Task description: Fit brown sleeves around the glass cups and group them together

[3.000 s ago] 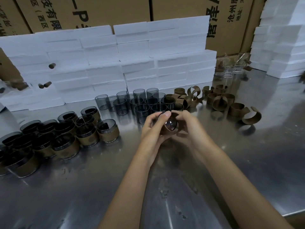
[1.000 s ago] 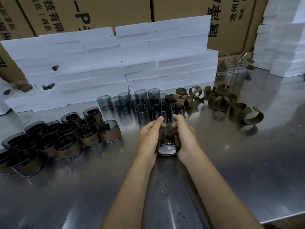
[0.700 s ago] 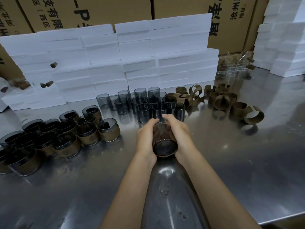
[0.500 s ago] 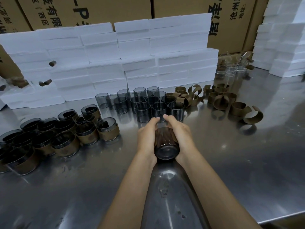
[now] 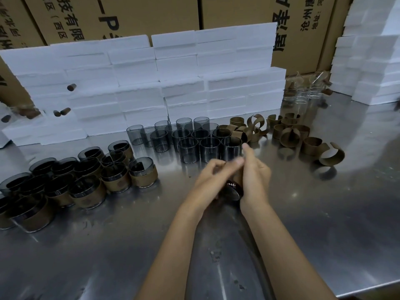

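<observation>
Both hands, left hand [image 5: 213,180] and right hand [image 5: 255,180], grip one glass cup [image 5: 233,190] lying tilted between them. The sleeved cups [image 5: 91,180] sit on the desk [image 5: 324,213] far left of that grip, nearer the left hand.

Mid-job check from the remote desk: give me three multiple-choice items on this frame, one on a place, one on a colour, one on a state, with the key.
1. Where does the group of sleeved cups stand on the steel table?
A. on the person's left
B. far right corner
C. on top of the foam blocks

2. What colour are the loose sleeves?
A. white
B. brown
C. blue

3. What is the state of the cup in hand?
A. standing alone on the table
B. stacked inside another cup
C. held between both hands

Key: 1 A, the sleeved cups cluster left of the bare smoky cups. 2 B, the curled strips are brown. 3 C, the left hand and the right hand grip it from either side.
</observation>
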